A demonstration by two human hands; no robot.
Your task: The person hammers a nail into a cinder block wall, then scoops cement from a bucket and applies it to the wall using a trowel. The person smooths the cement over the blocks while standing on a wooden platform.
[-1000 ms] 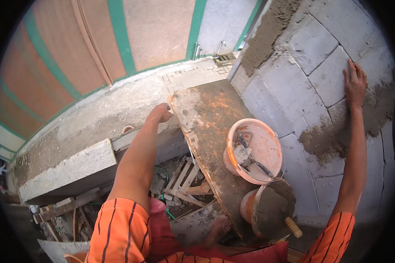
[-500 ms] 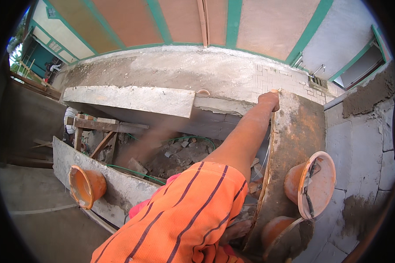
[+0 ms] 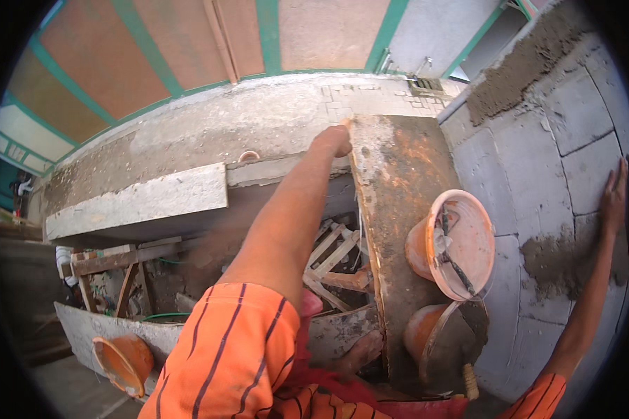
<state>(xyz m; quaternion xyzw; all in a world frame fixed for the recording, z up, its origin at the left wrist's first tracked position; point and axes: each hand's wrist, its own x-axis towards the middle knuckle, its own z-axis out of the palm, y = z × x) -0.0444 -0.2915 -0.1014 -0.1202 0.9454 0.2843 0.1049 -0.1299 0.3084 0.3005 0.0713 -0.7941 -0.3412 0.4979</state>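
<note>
My left hand (image 3: 334, 140) is closed on the far left corner of a mortar-stained plank (image 3: 398, 209) that runs along a grey block wall (image 3: 538, 140). My right hand (image 3: 613, 195) lies flat on that wall with fingers extended, just above a patch of wet mortar (image 3: 559, 255). On the plank stands an orange bucket (image 3: 461, 244) with a dark tool inside. Nearer to me a second orange bucket (image 3: 421, 335) carries a mortar-smeared flat tool (image 3: 458, 342) with a wooden handle (image 3: 470, 382).
Wet mortar (image 3: 517, 70) caps the wall's top course. Left of the plank there is a drop with wooden scaffold pieces (image 3: 328, 251), a concrete ledge (image 3: 140, 202) and another orange bucket (image 3: 122, 363) below. My foot (image 3: 360, 353) rests by the plank's near end.
The view swung left and has turned back to the right, bringing the wall and my right hand into sight again. My left hand has stayed on the plank's corner.
</note>
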